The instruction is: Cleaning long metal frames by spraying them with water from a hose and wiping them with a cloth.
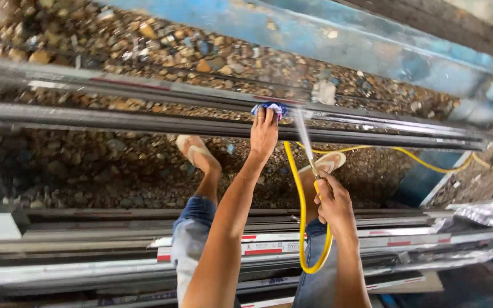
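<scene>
My left hand (264,132) presses a blue and white cloth (270,108) against a long dark metal bar (144,123) that runs across the view. My right hand (332,201) grips a nozzle (315,171) on a yellow hose (302,228), and a jet of water (302,134) sprays from it up toward the bar beside the cloth. Both my feet in sandals stand on gravel below the bars.
A second long metal bar (115,85) lies parallel above the first. More stacked metal profiles (87,251) lie close to me, some wrapped with red and white labels. Gravel (87,165) covers the ground. A blue wall (338,40) runs at the top; crumpled foil (483,212) at right.
</scene>
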